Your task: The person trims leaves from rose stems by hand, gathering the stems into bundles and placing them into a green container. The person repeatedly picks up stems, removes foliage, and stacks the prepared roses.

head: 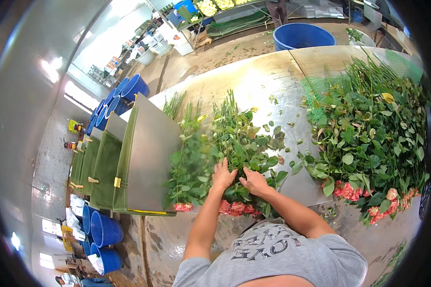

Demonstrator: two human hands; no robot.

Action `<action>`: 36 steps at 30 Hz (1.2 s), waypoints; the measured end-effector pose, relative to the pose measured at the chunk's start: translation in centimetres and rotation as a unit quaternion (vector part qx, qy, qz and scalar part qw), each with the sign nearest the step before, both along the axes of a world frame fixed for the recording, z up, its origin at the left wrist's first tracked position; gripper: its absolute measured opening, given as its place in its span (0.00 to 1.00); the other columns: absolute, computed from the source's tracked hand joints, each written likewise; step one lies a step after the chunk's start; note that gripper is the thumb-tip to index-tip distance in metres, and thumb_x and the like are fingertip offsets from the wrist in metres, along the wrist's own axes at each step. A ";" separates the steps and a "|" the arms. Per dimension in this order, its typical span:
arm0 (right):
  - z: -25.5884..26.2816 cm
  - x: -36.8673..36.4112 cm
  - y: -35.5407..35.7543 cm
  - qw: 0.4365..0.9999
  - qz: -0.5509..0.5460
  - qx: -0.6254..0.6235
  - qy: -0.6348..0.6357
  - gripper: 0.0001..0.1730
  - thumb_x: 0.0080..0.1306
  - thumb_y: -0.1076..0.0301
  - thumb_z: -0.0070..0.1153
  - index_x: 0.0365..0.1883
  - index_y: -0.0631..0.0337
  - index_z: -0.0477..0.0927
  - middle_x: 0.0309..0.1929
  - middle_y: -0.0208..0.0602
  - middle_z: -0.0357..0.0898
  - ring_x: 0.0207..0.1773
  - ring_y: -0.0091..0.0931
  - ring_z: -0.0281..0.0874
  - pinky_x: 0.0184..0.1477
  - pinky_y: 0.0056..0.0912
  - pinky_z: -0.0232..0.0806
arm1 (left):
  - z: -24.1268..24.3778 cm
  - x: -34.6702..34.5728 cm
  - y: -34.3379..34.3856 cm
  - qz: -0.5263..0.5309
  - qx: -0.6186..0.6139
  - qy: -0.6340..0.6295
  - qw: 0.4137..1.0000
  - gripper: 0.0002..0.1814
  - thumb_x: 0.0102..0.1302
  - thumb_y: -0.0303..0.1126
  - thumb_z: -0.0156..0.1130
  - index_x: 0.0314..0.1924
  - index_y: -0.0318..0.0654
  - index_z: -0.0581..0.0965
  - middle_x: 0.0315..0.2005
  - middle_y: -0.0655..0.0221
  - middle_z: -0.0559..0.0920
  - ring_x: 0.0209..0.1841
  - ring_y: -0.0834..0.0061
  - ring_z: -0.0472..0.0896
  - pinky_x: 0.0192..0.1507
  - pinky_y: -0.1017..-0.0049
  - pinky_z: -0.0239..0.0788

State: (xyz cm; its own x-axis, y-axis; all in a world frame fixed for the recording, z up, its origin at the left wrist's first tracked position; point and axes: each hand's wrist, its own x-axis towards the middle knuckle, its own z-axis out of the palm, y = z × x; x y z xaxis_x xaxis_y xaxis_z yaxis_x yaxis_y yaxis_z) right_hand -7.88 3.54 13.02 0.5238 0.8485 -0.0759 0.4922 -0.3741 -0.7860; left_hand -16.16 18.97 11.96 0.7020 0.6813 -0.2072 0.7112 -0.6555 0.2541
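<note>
My left hand (223, 174) lies with spread fingers on the leafy stems of a middle bunch of roses (233, 140). My right hand (254, 180) rests on the same bunch, its fingers partly among the leaves; whether either hand grips a stem is hidden. Pink-red rose heads (237, 208) hang at the near table edge below my hands. Left of it lies a slimmer bunch of roses (190, 165). A large pile of roses (373, 132) lies at the right, partly over green netting (312, 88), its pink blooms towards me.
The metal-topped table (294, 118) carries loose leaves. Upright panels with green cloth (106, 165) stand at its left. A blue tub (303, 36) stands beyond the far edge, near a person's legs (277, 12). More blue buckets (106, 229) are on the floor at left.
</note>
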 end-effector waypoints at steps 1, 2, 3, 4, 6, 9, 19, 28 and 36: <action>0.5 0.7 -0.9 1.000 0.000 -0.003 0.014 0.29 0.63 0.55 0.51 0.55 0.68 0.68 0.43 0.57 0.78 0.47 0.49 0.75 0.47 0.50 0.67 | -0.4 0.3 0.4 -0.016 -0.009 -0.024 1.000 0.44 0.60 0.53 0.58 0.70 0.44 0.53 0.67 0.54 0.58 0.68 0.51 0.55 0.64 0.51 0.54; -0.2 1.0 -1.2 0.998 -0.031 0.060 0.002 0.28 0.63 0.56 0.51 0.56 0.67 0.69 0.47 0.56 0.77 0.49 0.49 0.74 0.50 0.48 0.67 | -0.5 0.4 1.2 -0.045 -0.011 -0.061 0.997 0.46 0.59 0.53 0.60 0.69 0.35 0.54 0.66 0.48 0.60 0.68 0.51 0.57 0.67 0.63 0.52; -0.9 1.4 -1.5 0.988 -0.053 0.137 -0.035 0.29 0.62 0.57 0.52 0.58 0.64 0.68 0.50 0.54 0.76 0.50 0.48 0.74 0.50 0.48 0.67 | -0.4 0.3 2.2 -0.077 -0.040 -0.114 0.990 0.46 0.59 0.51 0.61 0.67 0.29 0.55 0.65 0.45 0.61 0.67 0.52 0.59 0.67 0.65 0.51; 0.8 2.0 -2.5 0.991 -0.050 0.123 -0.008 0.28 0.62 0.57 0.52 0.58 0.63 0.69 0.51 0.53 0.75 0.52 0.47 0.73 0.52 0.46 0.67 | -0.2 -0.3 2.7 -0.084 -0.054 -0.134 0.986 0.46 0.60 0.51 0.62 0.67 0.27 0.56 0.65 0.44 0.61 0.68 0.53 0.60 0.68 0.66 0.50; 4.3 3.6 -5.4 0.989 -0.076 0.128 0.005 0.27 0.63 0.57 0.52 0.57 0.62 0.70 0.53 0.52 0.75 0.54 0.45 0.72 0.55 0.44 0.66 | 1.3 -1.3 3.5 -0.071 -0.079 -0.130 0.986 0.46 0.60 0.53 0.61 0.67 0.27 0.57 0.65 0.46 0.61 0.69 0.56 0.58 0.68 0.67 0.49; 7.8 8.0 -11.3 0.970 -0.200 0.139 -0.016 0.24 0.65 0.58 0.51 0.55 0.62 0.73 0.55 0.50 0.74 0.55 0.42 0.73 0.57 0.41 0.65 | 6.3 -1.4 2.6 -0.059 -0.050 -0.101 0.992 0.40 0.61 0.51 0.61 0.66 0.33 0.62 0.64 0.49 0.64 0.66 0.56 0.64 0.64 0.65 0.56; 3.5 16.2 -26.8 0.884 -0.366 -0.217 -0.193 0.22 0.58 0.54 0.56 0.42 0.63 0.71 0.42 0.50 0.76 0.48 0.44 0.74 0.47 0.46 0.69 | 9.3 12.3 -13.4 -0.217 -0.243 -0.267 0.907 0.25 0.64 0.33 0.60 0.60 0.33 0.69 0.56 0.58 0.76 0.54 0.70 0.75 0.54 0.72 0.68; 4.7 17.8 -27.2 0.882 -0.443 -0.102 -0.122 0.28 0.59 0.52 0.54 0.54 0.60 0.74 0.43 0.49 0.80 0.46 0.46 0.76 0.47 0.48 0.68 | -4.0 24.1 -23.3 -0.075 -0.545 -0.205 0.810 0.32 0.63 0.47 0.62 0.61 0.34 0.67 0.49 0.63 0.78 0.47 0.74 0.75 0.47 0.73 0.67; 4.0 16.4 -23.4 0.912 -0.382 -0.120 -0.093 0.27 0.55 0.62 0.59 0.53 0.61 0.73 0.42 0.51 0.79 0.44 0.46 0.76 0.47 0.46 0.68 | -7.7 27.2 -25.7 -0.012 -0.591 -0.265 0.762 0.26 0.58 0.33 0.66 0.55 0.29 0.72 0.43 0.63 0.80 0.40 0.73 0.78 0.42 0.75 0.70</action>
